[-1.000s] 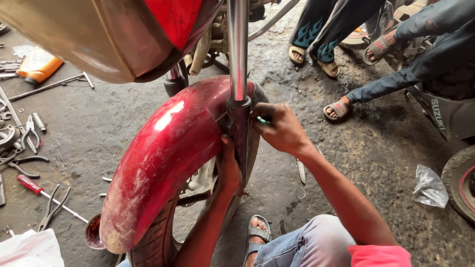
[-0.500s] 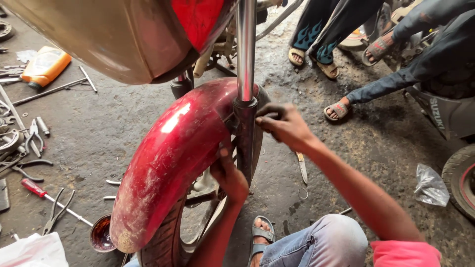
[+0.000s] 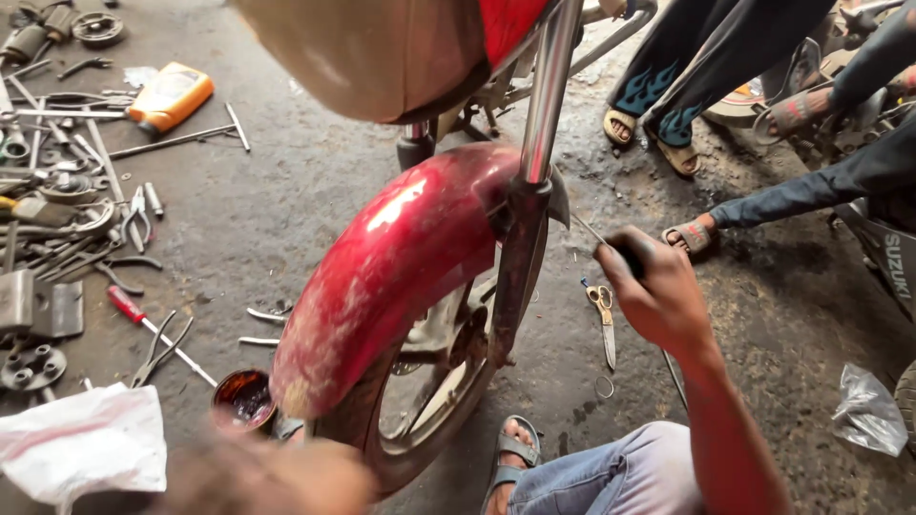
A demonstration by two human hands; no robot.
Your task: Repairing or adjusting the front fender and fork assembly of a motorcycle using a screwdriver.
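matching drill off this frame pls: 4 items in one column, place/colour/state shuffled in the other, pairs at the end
1. mudguard
2. bottle
3. scissors
4. right hand

a. orange, lying flat on the floor, upper left
b. on the floor, right of the wheel
c. red, curved over the front wheel
d. closed on a dark-handled tool beside the fork leg

Pairs: 1-c, 2-a, 3-b, 4-d

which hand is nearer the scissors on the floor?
Right. The right hand, gripping a thin tool, hovers just right of the scissors. The left hand is not clearly in view; only a blur shows at the bottom left, beyond the wheel.
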